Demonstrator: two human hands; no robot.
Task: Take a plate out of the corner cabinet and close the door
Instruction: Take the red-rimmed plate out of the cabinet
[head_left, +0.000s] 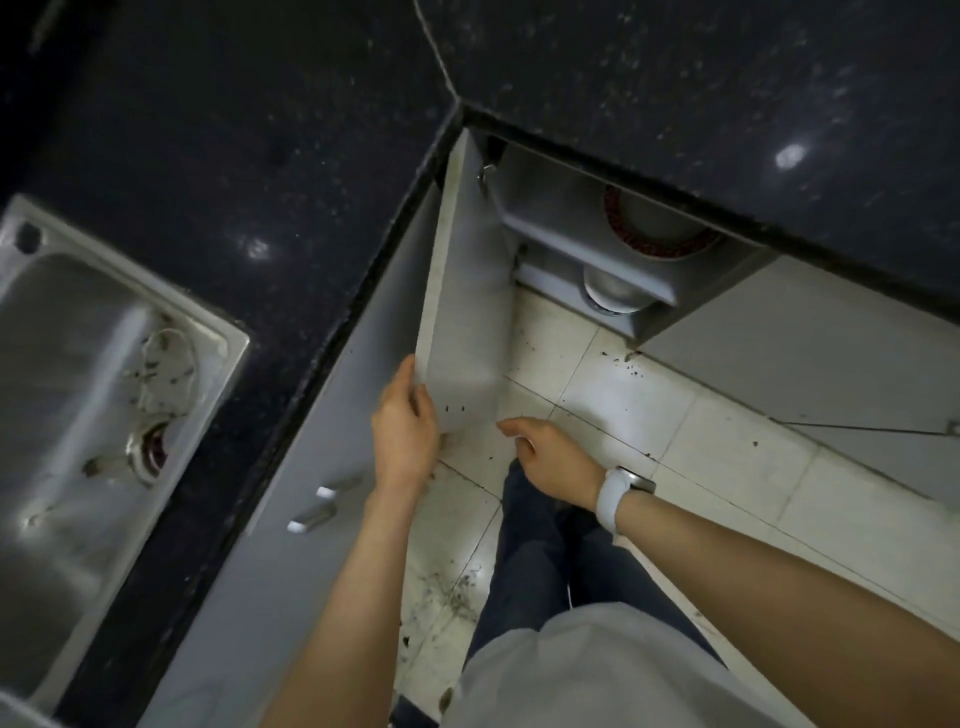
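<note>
Grey laminate cabinet door (462, 291) stands swung open at the inside corner under the black speckled stone table (675, 78). My left hand (405, 431) grips the door's free lower edge, thumb on the near face, fingers (408, 376) wrapped round the edge and pressed together. My right hand (550, 457) hovers just beside the door's lower corner, apart from it, holding nothing; its fingers are curled loosely inward, thumb forward. White watch band (615, 499) on that wrist.

Inside the open cabinet: a white plate with a red patterned rim (660, 228) lies on the upper grey shelf (571, 244), half hidden by the table's overhang. Below it, a white round dish or bowl (613, 296) sits on the lower shelf; I cannot tell which it is. Both are well apart from my hands, with the open door standing between my left hand and the shelves.

Around: a stainless steel sink (104, 364) is set into the table to the left, with debris and a strainer in its basin. Two white bar handles (322, 504) are on the grey cabinet front under it, near my left forearm. White floor tiles (649, 395) carry scattered dark specks. My dark trouser legs (535, 545) stand directly before the opening.
</note>
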